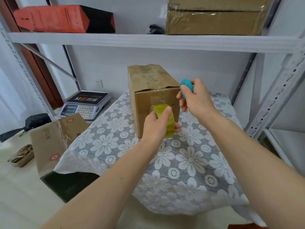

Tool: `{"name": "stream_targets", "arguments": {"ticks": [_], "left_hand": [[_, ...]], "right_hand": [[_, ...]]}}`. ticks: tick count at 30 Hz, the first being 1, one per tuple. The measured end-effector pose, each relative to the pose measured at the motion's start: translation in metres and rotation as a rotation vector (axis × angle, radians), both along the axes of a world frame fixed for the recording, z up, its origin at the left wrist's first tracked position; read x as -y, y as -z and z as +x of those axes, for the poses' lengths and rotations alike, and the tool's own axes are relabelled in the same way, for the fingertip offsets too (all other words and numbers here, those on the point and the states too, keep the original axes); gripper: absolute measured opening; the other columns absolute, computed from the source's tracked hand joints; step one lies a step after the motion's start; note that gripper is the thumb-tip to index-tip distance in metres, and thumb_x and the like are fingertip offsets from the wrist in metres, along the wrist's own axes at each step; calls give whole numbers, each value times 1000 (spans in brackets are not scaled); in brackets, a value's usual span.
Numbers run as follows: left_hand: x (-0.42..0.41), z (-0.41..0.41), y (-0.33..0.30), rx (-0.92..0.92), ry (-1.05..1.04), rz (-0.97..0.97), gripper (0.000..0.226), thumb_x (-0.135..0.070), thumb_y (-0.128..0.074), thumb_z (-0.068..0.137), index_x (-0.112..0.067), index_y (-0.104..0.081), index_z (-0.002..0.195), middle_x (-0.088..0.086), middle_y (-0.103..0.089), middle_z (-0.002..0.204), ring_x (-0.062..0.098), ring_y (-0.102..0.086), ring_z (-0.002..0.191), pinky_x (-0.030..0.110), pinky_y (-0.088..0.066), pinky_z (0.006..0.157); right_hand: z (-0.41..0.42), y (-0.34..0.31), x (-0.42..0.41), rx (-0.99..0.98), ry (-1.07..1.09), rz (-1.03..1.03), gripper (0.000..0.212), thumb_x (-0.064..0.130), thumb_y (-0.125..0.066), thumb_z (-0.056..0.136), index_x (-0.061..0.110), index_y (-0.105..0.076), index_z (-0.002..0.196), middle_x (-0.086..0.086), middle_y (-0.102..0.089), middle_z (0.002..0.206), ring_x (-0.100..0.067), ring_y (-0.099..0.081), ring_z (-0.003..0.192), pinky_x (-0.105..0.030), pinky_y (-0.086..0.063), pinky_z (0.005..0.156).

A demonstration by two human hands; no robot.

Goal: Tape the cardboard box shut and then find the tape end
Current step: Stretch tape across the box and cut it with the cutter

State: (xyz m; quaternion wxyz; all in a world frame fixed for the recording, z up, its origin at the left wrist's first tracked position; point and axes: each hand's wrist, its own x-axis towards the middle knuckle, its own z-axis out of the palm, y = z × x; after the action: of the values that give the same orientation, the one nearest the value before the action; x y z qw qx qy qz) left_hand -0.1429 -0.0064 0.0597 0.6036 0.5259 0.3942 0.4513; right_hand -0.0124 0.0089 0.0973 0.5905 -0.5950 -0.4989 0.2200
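A brown cardboard box [145,83] stands on a table covered with a white floral lace cloth [189,162]. Clear tape runs along its top seam and down its near face to a yellowish tape roll [170,119]. My left hand [156,124] grips that roll against the lower part of the near face. My right hand [196,100] holds a small teal cutter [186,87] beside the box's upper right corner, just right of the taped edge.
A digital scale [85,104] sits at the left on a low surface. An open cardboard box [56,141] leans by the table's left edge. The metal shelf [148,41] above carries an orange-black box [62,19] and a large carton [214,15].
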Motion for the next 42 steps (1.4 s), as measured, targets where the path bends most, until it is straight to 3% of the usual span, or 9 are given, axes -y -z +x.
{"name": "stream_targets", "arguments": {"ticks": [4, 10, 15, 20, 24, 29, 34, 39, 42], "left_hand": [[1, 2, -2, -45, -60, 10, 24, -36, -53, 96, -15, -59, 84, 8, -62, 58, 16, -59, 42, 20, -48, 42], [2, 5, -5, -2, -33, -32, 23, -29, -50, 99, -10, -61, 94, 9, -68, 61, 19, -65, 48, 23, -53, 46], [1, 8, -5, -11, -111, -18, 22, -25, -57, 95, -6, -61, 103, 8, -71, 66, 19, -67, 51, 27, -56, 49], [-2, 7, -15, -15, -107, -152, 36, -40, -42, 100, -11, -62, 89, 11, -69, 65, 22, -64, 48, 25, -53, 48], [-7, 4, -23, 7, -114, -251, 30, -36, -41, 101, -11, -56, 93, 10, -70, 65, 22, -65, 47, 31, -56, 52], [-11, 5, -25, -4, -65, -323, 35, -41, -45, 98, -9, -60, 104, 10, -72, 60, 25, -68, 50, 39, -60, 62], [-18, 6, -29, 97, -67, -385, 24, -25, -48, 96, -6, -62, 98, 10, -66, 51, 27, -65, 47, 49, -57, 74], [-23, 10, -25, 70, -104, -390, 35, -32, -44, 98, -2, -61, 105, 12, -63, 49, 25, -58, 39, 34, -55, 50], [-24, 11, -25, 65, -118, -388, 37, -35, -44, 98, -2, -60, 109, 14, -63, 54, 24, -57, 37, 31, -54, 48]], "right_hand": [[-3, 2, 3, -120, -221, -183, 10, 8, -35, 101, 7, -43, 107, -7, -55, 82, -15, -50, 58, -28, -42, 51], [-3, 11, 6, 49, -214, -210, 17, 11, -38, 99, 15, -45, 84, -3, -55, 75, -13, -46, 55, -26, -39, 51], [-6, 15, 6, 165, -172, -153, 21, 18, -41, 99, 19, -42, 78, 0, -51, 69, -12, -42, 54, -26, -35, 52], [-7, 12, 6, 534, -95, -43, 16, 23, -44, 100, 9, -49, 93, 2, -53, 71, -10, -45, 59, -22, -35, 55], [-8, 9, 5, 769, -70, 52, 18, 24, -44, 99, 7, -48, 94, -4, -54, 72, -20, -48, 62, -35, -36, 57], [-10, -1, -3, 1040, -120, 104, 15, 25, -45, 98, 14, -45, 89, 2, -49, 81, -16, -40, 78, -33, -33, 63], [-15, -9, -10, 1202, -178, 66, 14, 25, -46, 98, 18, -40, 87, -2, -45, 90, -19, -43, 83, -33, -32, 62], [-15, -11, -7, 1230, -124, 67, 19, 26, -44, 99, 9, -51, 98, -6, -48, 99, -17, -42, 79, -29, -28, 61], [-15, -12, -7, 1272, -116, 66, 19, 26, -43, 99, 9, -52, 99, -7, -50, 100, -17, -43, 79, -29, -27, 58]]}}
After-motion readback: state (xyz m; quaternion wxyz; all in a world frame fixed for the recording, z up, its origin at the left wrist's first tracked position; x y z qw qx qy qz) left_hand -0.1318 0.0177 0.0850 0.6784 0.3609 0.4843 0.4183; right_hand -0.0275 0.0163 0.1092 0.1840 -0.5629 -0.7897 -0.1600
